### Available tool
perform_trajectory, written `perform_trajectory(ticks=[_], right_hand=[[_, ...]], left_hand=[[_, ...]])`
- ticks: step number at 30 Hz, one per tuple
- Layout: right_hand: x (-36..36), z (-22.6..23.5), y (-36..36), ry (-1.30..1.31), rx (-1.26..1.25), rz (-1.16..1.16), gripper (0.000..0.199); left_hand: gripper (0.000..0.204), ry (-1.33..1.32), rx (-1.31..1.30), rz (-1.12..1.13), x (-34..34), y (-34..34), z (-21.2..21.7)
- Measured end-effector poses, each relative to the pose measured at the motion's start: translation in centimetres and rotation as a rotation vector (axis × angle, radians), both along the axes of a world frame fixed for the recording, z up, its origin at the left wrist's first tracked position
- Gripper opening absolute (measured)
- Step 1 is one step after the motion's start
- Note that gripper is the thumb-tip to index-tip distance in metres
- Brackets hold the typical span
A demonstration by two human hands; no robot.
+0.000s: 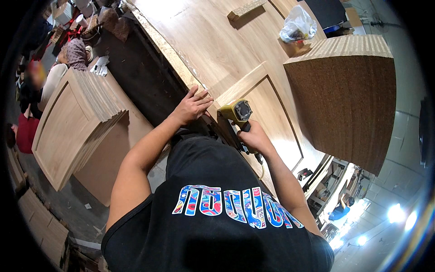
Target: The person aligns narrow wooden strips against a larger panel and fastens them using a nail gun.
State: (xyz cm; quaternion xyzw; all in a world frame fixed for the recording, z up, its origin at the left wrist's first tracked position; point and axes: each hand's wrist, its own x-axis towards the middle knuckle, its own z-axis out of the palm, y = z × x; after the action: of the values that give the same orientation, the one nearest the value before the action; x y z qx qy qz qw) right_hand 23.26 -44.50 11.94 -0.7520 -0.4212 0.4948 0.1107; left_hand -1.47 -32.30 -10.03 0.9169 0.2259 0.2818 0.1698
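Observation:
My right hand is wrapped round the handle of a yellow and black nail gun. A hose fitting hangs from the lower end of its grip. The tool's nose points toward the near edge of a light wood-grain panel with a framed, recessed centre; its exact contact is hidden. Just left of the tool, my left hand rests at the panel's corner with its fingers spread. Beneath them lies a wide wood-grain board with a rough chipboard edge.
At right rises a tall stack of chipboard panels. A plastic bag and a short chipboard block lie on the far side. Stacked arched panels lean at left, with people beyond. Another person is at lower right.

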Motion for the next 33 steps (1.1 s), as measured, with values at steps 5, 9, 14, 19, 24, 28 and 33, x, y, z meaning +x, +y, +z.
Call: perform_trajectory(ticks=[5,9,14,19,24,28,33], right_hand=[[0.1,-0.3,-0.1,0.006,0.005,0.008,0.046],[0.3,-0.6,-0.1,0.015,0.047,0.038,0.046],[0.4,-0.1,0.0,0.024,0.124,0.088,0.041],[1.1,0.9,1.8,-0.092,-0.09,0.185,0.035],[1.9,-2.3,0.0,-0.087,0.118,0.209,0.041],[2.1,0.7,-5.4,-0.119,0.132,0.016,0.065],[5.5,1.1,-17.8,-0.187,0.097,-0.37,0.073]], left_hand=[[0.053,0.001,-0.014,-0.002,-0.3,-0.1,0.3],[0.055,-0.018,-0.034,-0.024,-0.3,0.3,0.8],[0.053,0.043,-0.033,-0.059,-0.8,0.3,2.7],[0.048,0.09,-0.037,-0.103,-0.2,1.0,3.2],[0.047,0.131,-0.037,-0.146,-0.1,1.4,1.5],[0.054,0.167,-0.201,-0.14,-0.4,0.8,4.5],[0.041,0.005,-0.348,-0.054,-0.3,-0.5,1.5]])
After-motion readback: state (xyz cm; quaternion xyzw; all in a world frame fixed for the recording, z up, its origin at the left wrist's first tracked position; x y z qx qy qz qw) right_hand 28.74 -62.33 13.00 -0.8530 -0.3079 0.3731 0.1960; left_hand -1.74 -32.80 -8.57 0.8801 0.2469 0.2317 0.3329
